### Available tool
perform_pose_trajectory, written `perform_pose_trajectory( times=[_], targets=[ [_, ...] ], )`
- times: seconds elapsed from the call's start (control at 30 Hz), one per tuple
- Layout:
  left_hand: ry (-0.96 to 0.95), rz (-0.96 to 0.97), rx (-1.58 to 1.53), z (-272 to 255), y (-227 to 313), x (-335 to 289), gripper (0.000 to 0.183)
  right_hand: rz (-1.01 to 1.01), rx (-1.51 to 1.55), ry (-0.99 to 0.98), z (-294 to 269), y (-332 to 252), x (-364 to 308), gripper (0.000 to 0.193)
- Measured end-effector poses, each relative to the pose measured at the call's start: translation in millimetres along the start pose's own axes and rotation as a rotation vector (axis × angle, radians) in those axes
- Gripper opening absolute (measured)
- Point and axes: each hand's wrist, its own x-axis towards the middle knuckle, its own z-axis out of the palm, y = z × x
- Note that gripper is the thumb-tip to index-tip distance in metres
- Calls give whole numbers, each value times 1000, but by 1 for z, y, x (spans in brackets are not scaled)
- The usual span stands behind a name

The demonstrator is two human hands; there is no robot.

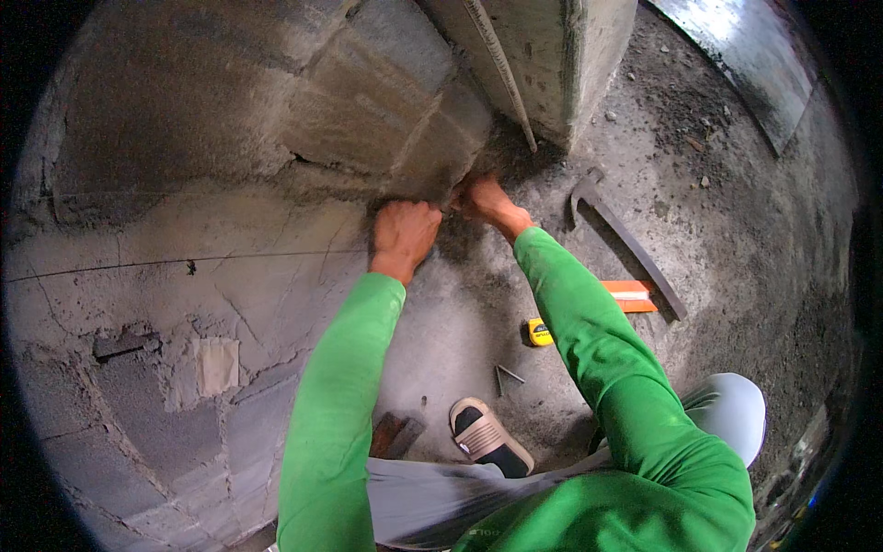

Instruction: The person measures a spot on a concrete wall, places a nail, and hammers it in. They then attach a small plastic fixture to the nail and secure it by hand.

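My left hand is closed in a fist against the foot of the block wall, near the corner. My right hand is just to its right and slightly farther off, its fingers curled together low at the corner. Whatever the fingers hold, if anything, is hidden or too small to make out. A thin dark line, a string or a mark, runs along the wall toward my left hand. Right of my right forearm, a claw hammer lies on the floor, its handle end by an orange tool partly behind my sleeve.
A yellow tape measure lies beside my right sleeve. Two nails are near my sandalled foot. A brown block sits by the wall. A thin pipe hangs beside a concrete column. Rubble and a metal sheet are far right.
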Motion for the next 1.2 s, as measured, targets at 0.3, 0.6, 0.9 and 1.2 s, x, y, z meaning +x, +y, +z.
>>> perform_pose_trajectory(
  times=[0.3,0.6,0.9,1.2],
  targets=[
    [57,-34,9,1,1,-6,23,149,280,-345,-31,-42,6,22],
    [42,-24,21,3,1,-3,19,60,10,-181,-4,-56,-2,27],
    [35,-18,-33,11,2,-6,17,-59,112,-186,4,0,4,23],
    [-1,-54,31,2,6,-3,16,404,863,-349,-29,-20,-17,23]
  ],
)
